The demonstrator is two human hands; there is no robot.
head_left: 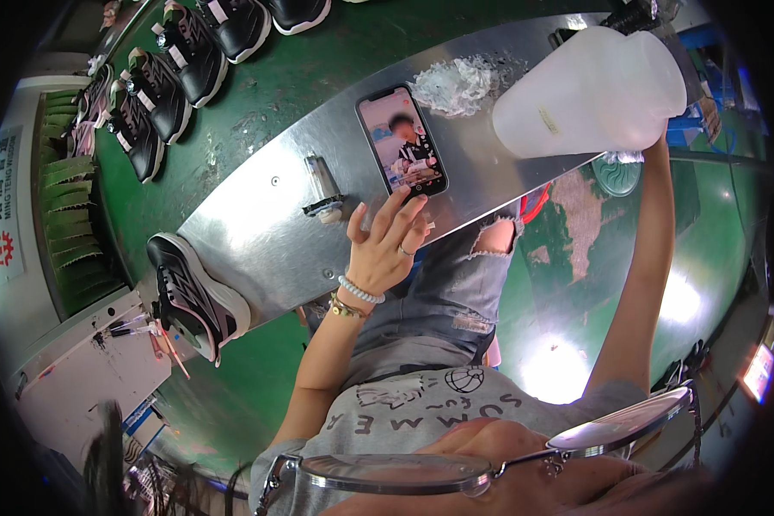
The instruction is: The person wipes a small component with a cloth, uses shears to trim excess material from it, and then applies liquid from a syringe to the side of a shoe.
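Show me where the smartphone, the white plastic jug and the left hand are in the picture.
smartphone [402, 140]: head view, middle of its lit screen.
white plastic jug [589, 95]: head view, middle of its side wall.
left hand [385, 245]: head view, back of the hand.

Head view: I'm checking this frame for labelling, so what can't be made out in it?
- Right hand: its fingers are hidden behind the translucent white jug, so the grip cannot be judged.
- Phone: the screen picture is blurred.
- Left hand: whether its fingertips touch the phone or only hover is unclear.
- Black shoes: the row is cut off at the top edge.
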